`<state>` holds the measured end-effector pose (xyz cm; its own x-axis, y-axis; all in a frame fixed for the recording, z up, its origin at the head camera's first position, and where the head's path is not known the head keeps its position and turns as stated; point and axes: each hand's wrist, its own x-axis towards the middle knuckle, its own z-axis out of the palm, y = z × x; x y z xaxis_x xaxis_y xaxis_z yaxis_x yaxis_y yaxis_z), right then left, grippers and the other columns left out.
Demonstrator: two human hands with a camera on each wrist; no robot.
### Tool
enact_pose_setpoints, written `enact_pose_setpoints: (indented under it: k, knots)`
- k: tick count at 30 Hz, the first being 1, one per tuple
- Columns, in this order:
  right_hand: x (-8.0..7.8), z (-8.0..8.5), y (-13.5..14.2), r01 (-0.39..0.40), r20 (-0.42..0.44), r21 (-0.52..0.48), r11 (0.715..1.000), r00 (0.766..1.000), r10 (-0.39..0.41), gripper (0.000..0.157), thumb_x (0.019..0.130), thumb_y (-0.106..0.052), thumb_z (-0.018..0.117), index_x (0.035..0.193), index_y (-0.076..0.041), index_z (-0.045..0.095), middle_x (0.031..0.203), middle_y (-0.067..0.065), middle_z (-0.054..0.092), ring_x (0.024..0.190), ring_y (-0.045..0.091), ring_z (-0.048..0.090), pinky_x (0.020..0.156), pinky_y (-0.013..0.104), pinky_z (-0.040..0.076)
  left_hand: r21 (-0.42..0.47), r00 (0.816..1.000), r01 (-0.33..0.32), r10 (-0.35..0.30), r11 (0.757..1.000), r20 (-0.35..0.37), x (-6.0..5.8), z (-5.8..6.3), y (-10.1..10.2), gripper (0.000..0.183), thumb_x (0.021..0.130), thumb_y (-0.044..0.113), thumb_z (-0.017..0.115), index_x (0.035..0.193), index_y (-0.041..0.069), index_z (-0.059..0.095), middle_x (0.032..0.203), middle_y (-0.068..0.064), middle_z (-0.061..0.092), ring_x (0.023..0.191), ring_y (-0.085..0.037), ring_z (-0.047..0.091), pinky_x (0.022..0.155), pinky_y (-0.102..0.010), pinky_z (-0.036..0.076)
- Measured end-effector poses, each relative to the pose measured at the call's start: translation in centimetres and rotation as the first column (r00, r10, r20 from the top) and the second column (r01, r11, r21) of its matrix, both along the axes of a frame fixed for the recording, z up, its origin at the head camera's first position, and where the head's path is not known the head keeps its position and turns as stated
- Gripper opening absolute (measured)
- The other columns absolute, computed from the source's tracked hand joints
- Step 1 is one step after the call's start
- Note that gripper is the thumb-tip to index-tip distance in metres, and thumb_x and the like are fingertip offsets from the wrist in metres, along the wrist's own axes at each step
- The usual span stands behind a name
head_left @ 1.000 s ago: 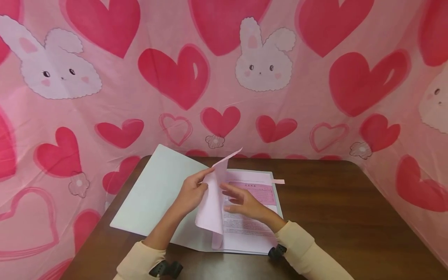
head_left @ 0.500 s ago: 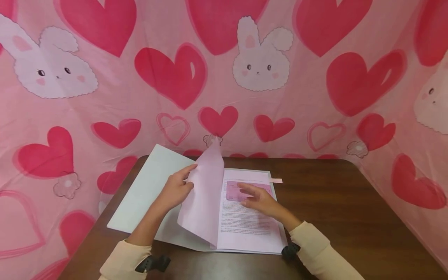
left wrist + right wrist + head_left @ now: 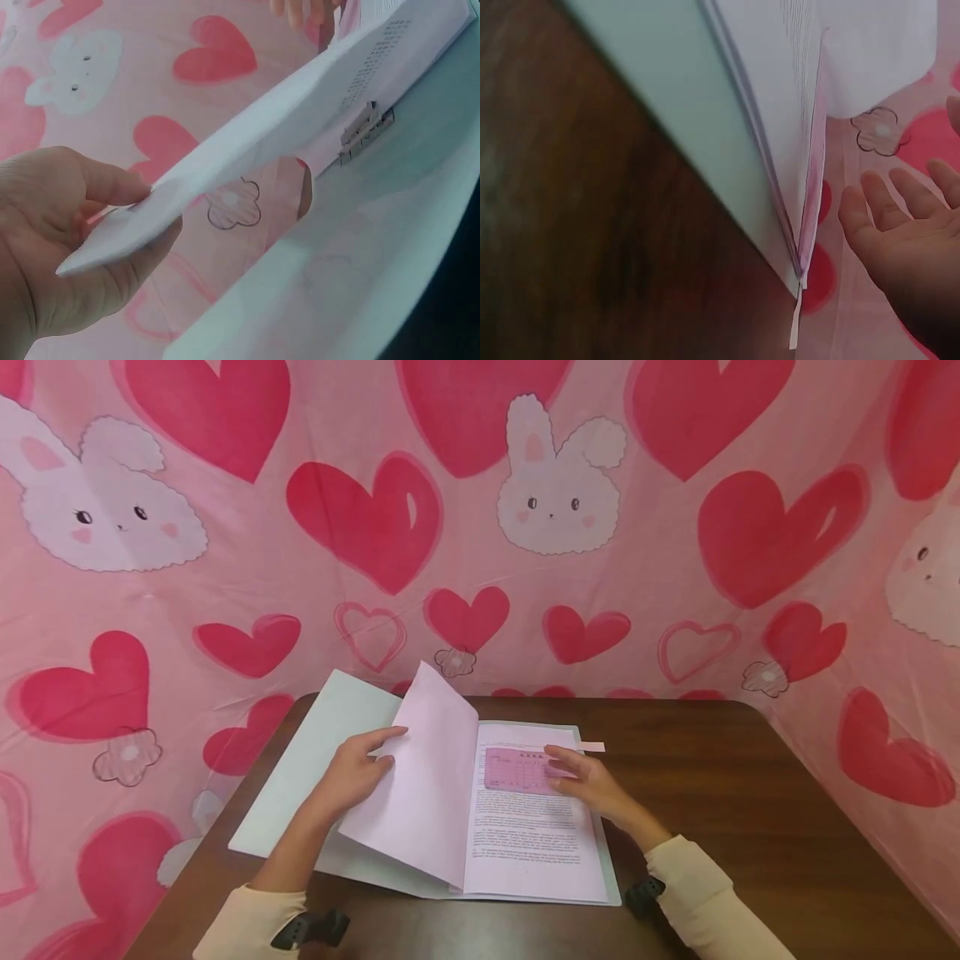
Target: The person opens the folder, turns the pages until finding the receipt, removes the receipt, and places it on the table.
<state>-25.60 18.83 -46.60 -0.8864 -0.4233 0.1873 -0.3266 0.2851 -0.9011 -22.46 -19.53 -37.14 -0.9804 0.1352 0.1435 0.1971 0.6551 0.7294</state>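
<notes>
An open pale green folder (image 3: 300, 777) lies on the table, holding a stack of printed sheets (image 3: 517, 852). My left hand (image 3: 356, 777) holds a turned-up bundle of sheets (image 3: 423, 777) by its free edge, over the left cover. The left wrist view shows the thumb on one side of the bundle and fingers on the other. A pink printed slip (image 3: 513, 768) lies on the upper part of the right-hand page. Above its right end hovers my right hand (image 3: 596, 789); the right wrist view shows its fingers spread, apart from the paper.
A metal binder clip (image 3: 366, 135) sits at the folder's spine. From the stack's upper right edge sticks out a small pale pink tab (image 3: 592, 747). The dark wooden table (image 3: 712, 810) extends to the right. Behind it hangs a pink cloth (image 3: 480, 568) with hearts and rabbits.
My left hand has swung the bundle of sheets leftward, laying more of the right page and the pink slip bare. The right hand has moved away to the right.
</notes>
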Motion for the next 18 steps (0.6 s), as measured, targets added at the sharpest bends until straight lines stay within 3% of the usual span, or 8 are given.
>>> enact_pose_setpoints:
  k: [5, 10, 13, 18]
  knots:
    - [0.0, -0.4, 0.8, 0.031, -0.036, 0.012, 0.999, 0.999, -0.030, 0.059, 0.097, -0.006, 0.063, 0.149, 0.012, 0.040, 0.152, 0.036, 0.043, 0.138, 0.057, 0.045, 0.104, 0.047, 0.053, -0.004, 0.999, -0.048, 0.048, 0.999, 0.018, 0.1, -0.5, -0.6, 0.044, 0.097, 0.003, 0.058, 0.141, 0.003, 0.059, 0.149, -0.025, 0.054, 0.140, -0.046, 0.050, 0.108, -0.056, 0.048]
    - [0.2, -0.4, 1.3, 0.062, -0.134, 0.099, 0.993, 0.990, -0.048, 0.061, 0.093, -0.002, 0.067, 0.147, 0.014, 0.041, 0.151, 0.037, 0.044, 0.138, 0.058, 0.044, 0.106, 0.062, 0.047, -0.012, 0.994, -0.090, 0.090, 0.996, 0.057, 0.3, -1.1, -1.5, 0.043, 0.097, 0.004, 0.060, 0.140, 0.002, 0.060, 0.148, -0.026, 0.054, 0.139, -0.047, 0.050, 0.110, -0.056, 0.047]
    - [0.3, -0.3, 1.6, 0.094, -0.172, 0.196, 0.976, 0.983, -0.060, 0.070, 0.090, -0.009, 0.074, 0.149, 0.010, 0.041, 0.154, 0.032, 0.044, 0.143, 0.055, 0.040, 0.111, 0.069, 0.037, -0.022, 0.990, -0.108, 0.110, 0.994, 0.083, 0.6, -1.5, -2.0, 0.043, 0.097, 0.005, 0.060, 0.140, 0.003, 0.060, 0.149, -0.026, 0.054, 0.139, -0.047, 0.050, 0.111, -0.058, 0.045]
    - [0.4, -0.2, 2.4, 0.100, -0.135, 0.314, 0.944, 0.989, -0.060, 0.090, 0.085, -0.027, 0.081, 0.155, 0.003, 0.035, 0.162, 0.026, 0.036, 0.149, 0.052, 0.032, 0.116, 0.071, 0.029, -0.048, 0.983, -0.125, 0.130, 0.991, 0.127, 0.9, -2.3, -3.0, 0.045, 0.097, 0.008, 0.062, 0.141, 0.002, 0.059, 0.149, -0.028, 0.052, 0.138, -0.049, 0.050, 0.111, -0.060, 0.045]
